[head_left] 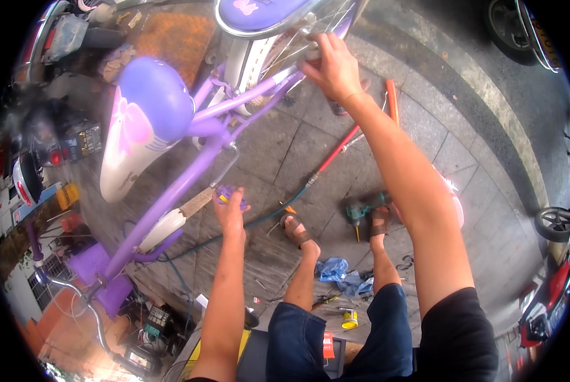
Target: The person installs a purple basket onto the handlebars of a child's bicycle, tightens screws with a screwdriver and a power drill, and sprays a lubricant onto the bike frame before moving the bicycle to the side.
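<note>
A small purple and white bicycle (186,172) lies across the left and upper part of the view, with its purple and pink saddle (146,105) toward me. My left hand (232,213) is closed around the purple pedal (225,193), which shows a yellow strip, at the end of the crank (226,167). My right hand (336,69) reaches up to the rear wheel (259,63), fingers curled by its hub at the end of the frame tube. A small greyish part shows between thumb and fingers; I cannot make out what it is.
A red and green air hose (326,162) crosses the paving. Near my feet lie a teal power drill (361,207), a blue crumpled bag (339,270) and a yellow tape roll (350,319). An orange-handled tool (392,102) lies past my right forearm. Parked vehicles stand at the right.
</note>
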`<state>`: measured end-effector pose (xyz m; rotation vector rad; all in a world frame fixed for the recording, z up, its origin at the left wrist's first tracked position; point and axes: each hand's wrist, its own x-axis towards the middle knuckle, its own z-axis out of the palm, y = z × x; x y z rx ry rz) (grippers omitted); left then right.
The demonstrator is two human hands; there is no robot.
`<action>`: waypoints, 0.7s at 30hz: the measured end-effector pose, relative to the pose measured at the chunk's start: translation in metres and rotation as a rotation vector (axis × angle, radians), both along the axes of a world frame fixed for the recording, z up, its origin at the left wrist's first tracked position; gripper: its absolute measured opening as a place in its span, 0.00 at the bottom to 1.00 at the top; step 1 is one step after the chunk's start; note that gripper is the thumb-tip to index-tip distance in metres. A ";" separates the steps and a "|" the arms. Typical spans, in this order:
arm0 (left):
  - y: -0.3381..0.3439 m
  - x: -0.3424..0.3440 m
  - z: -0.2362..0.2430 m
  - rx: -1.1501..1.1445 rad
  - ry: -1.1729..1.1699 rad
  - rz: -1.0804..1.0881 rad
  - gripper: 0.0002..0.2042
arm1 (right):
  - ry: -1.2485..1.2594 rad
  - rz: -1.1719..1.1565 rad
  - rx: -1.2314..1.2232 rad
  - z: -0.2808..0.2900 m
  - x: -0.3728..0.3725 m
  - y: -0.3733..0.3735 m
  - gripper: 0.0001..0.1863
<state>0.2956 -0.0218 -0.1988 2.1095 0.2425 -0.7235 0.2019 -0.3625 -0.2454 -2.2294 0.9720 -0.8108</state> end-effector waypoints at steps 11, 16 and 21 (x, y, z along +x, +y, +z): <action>0.008 0.002 -0.007 -0.030 -0.009 -0.015 0.21 | 0.017 0.007 0.002 -0.010 0.000 -0.002 0.27; 0.021 0.009 -0.012 -0.098 0.006 0.004 0.19 | -0.026 0.012 0.021 -0.002 -0.008 0.001 0.26; 0.012 0.008 0.004 -0.364 0.235 0.045 0.25 | -0.046 -0.002 0.144 0.007 -0.031 0.016 0.27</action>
